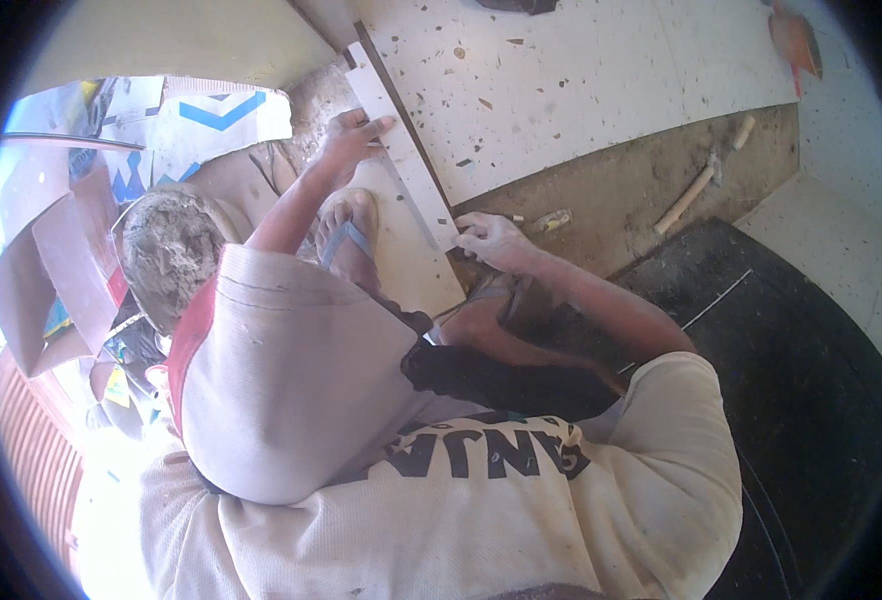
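Observation:
A long, narrow white strip (401, 145) lies slantwise in front of me, along the dark edge of a speckled white panel. My left hand (354, 137) holds the strip by its left edge, past the middle, with fingertips on its top face. At the near end my right hand (494, 242) has its fingers curled round the corner of the strip; anything small inside them is hidden. A pale board (411, 250) lies beneath, to the left of the strip. My sandalled foot (351, 235) rests on it.
The white panel (601, 70) carries scattered chips. A wooden-handled tool (701, 190) and a small tube-like piece (556, 220) lie on the brown strip right of my hand. A bucket of grey mix (173, 245) and an open cardboard box (46, 280) stand left. Black sheeting (781, 330) lies right.

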### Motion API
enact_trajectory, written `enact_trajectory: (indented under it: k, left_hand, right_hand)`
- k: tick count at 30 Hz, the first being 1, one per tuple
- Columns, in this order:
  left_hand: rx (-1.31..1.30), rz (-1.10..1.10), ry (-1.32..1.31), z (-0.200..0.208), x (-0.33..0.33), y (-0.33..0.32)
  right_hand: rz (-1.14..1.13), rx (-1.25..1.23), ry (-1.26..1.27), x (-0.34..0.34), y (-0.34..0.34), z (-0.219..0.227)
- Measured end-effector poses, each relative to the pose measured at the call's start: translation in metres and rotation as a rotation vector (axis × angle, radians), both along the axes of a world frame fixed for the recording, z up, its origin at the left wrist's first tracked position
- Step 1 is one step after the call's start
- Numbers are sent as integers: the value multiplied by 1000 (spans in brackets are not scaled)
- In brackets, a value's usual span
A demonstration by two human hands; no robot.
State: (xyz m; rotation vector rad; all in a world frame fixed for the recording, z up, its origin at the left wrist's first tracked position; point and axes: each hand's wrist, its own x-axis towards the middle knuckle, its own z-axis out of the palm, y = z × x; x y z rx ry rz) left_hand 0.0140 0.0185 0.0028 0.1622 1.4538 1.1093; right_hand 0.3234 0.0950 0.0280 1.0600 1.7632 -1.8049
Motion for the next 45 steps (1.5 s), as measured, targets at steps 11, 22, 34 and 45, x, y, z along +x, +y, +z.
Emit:
enact_trajectory:
  k: [11, 22, 34, 45]
  left_hand:
    - [-74, -85, 199, -20, -6, 29]
    - [-104, -163, 319, -52, -16, 29]
    - [-156, -281, 446, -48, -31, 38]
    - [-263, -288, 516, -6, -47, 53]
  right_hand:
    - [-296, -85, -56, -8, -8, -23]
    - [-253, -89, -8, -5, -9, -28]
    - [-286, -65, 60, 4, -5, -38]
    - [-212, 45, 22, -32, 1, -34]
